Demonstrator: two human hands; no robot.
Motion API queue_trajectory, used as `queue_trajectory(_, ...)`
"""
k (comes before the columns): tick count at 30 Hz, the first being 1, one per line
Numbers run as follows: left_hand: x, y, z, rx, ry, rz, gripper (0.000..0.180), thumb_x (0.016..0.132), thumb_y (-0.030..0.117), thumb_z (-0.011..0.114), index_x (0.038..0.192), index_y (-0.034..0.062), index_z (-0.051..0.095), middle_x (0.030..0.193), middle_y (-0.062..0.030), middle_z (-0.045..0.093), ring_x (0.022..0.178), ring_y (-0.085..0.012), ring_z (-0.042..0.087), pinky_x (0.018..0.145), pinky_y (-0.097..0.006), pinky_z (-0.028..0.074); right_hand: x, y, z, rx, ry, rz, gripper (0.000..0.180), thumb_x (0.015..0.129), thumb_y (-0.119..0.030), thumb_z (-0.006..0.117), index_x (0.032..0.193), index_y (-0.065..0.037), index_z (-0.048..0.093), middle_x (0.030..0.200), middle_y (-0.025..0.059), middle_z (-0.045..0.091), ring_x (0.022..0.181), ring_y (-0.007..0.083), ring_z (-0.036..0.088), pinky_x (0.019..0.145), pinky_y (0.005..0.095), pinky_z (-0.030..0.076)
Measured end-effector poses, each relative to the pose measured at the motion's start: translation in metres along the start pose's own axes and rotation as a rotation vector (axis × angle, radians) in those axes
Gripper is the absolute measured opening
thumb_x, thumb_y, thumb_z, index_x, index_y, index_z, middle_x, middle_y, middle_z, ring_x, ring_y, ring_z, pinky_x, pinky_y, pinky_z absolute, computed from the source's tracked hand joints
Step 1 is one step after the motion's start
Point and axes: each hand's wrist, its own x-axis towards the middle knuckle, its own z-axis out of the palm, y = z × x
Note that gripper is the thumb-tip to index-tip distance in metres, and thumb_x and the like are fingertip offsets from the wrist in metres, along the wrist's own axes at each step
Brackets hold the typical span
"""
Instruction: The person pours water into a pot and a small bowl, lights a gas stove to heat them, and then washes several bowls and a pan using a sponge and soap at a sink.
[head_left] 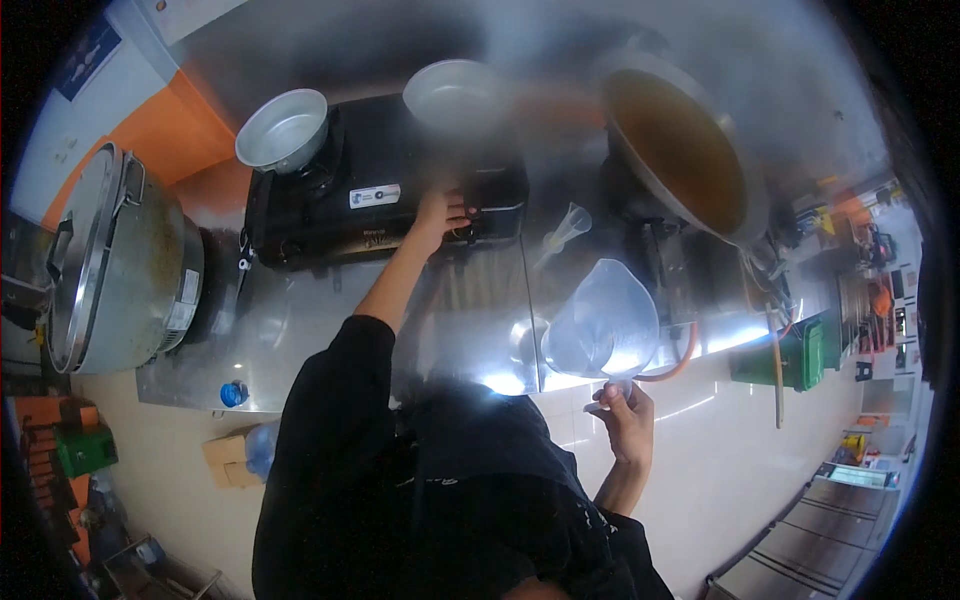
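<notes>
My left hand [441,213] reaches out to the front of a black two-burner gas stove [380,190], its fingers at the control area on the stove's right side. My right hand [624,410] grips the handle of a clear plastic measuring jug [603,322], held up near my chest. Two metal pots stand on the burners, one at the left [284,130] and one at the right [455,95], the latter blurred by steam.
A big wok [680,145] of brown liquid sits to the right. A clear funnel [566,228] lies between stove and wok. A large lidded steel pot [110,260] stands at the left on the steel counter [290,330]. A blue cap [233,393] sits near the counter edge.
</notes>
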Motion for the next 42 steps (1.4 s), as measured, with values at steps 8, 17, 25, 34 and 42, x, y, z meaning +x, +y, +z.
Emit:
queue_trajectory(8, -0.049, -0.071, -0.001, 1.317, 0.324, 0.602, 0.030, 0.088, 0.031, 0.046, 0.088, 0.0028, 0.055, 0.074, -0.0156, 0.062, 0.070, -0.0316, 0.062, 0.060, -0.040, 0.050, 0.001, 0.002, 0.000, 0.036, -0.015, 0.005, 0.031, 0.081, -0.026, 0.065, 0.088, 0.002, 0.054, 0.077, 0.0069, 0.053, 0.071, 0.0168, 0.055, 0.066, 0.0329, 0.051)
queue_trajectory(17, -0.008, -0.107, 0.011, 1.225, 0.542, 0.398, 0.036, 0.090, 0.031, 0.040, 0.089, -0.0006, 0.058, 0.075, -0.0187, 0.064, 0.073, -0.0381, 0.062, 0.068, -0.046, 0.049, 0.000, 0.005, 0.002, 0.049, -0.003, -0.022, 0.033, 0.080, -0.027, 0.066, 0.091, 0.003, 0.054, 0.079, 0.0084, 0.055, 0.072, 0.0175, 0.056, 0.066, 0.0323, 0.050)
queue_trajectory(25, -0.009, -0.101, 0.016, 0.221, 0.330, -0.098, 0.045, 0.091, 0.035, 0.038, 0.082, -0.0028, 0.061, 0.068, -0.0165, 0.064, 0.070, -0.0296, 0.063, 0.063, -0.039, 0.046, 0.005, 0.000, 0.001, 0.035, -0.030, -0.029, 0.031, 0.079, -0.024, 0.068, 0.088, 0.003, 0.054, 0.077, 0.0082, 0.055, 0.069, 0.0161, 0.056, 0.065, 0.0302, 0.051)
queue_trajectory(34, -0.044, -0.050, 0.000, 0.856, 0.303, 0.252, 0.054, 0.091, 0.046, 0.033, 0.097, -0.0011, 0.059, 0.078, -0.0149, 0.064, 0.076, -0.0308, 0.062, 0.073, -0.038, 0.046, 0.027, -0.049, 0.016, -0.181, -0.072, -0.101, 0.023, 0.077, -0.014, 0.066, 0.089, 0.003, 0.056, 0.079, 0.0080, 0.058, 0.069, 0.0156, 0.059, 0.059, 0.0261, 0.052)
queue_trajectory(42, -0.035, -0.007, 0.023, 0.184, -0.129, 0.179, 0.031, 0.092, 0.026, 0.037, 0.106, 0.0013, 0.049, 0.082, -0.0097, 0.064, 0.062, -0.0135, 0.058, 0.055, -0.030, 0.044, 0.081, -0.154, 0.067, -0.442, -0.249, -0.228, 0.017, 0.082, -0.012, 0.058, 0.090, 0.002, 0.056, 0.078, 0.0079, 0.058, 0.070, 0.0160, 0.061, 0.053, 0.0264, 0.053)
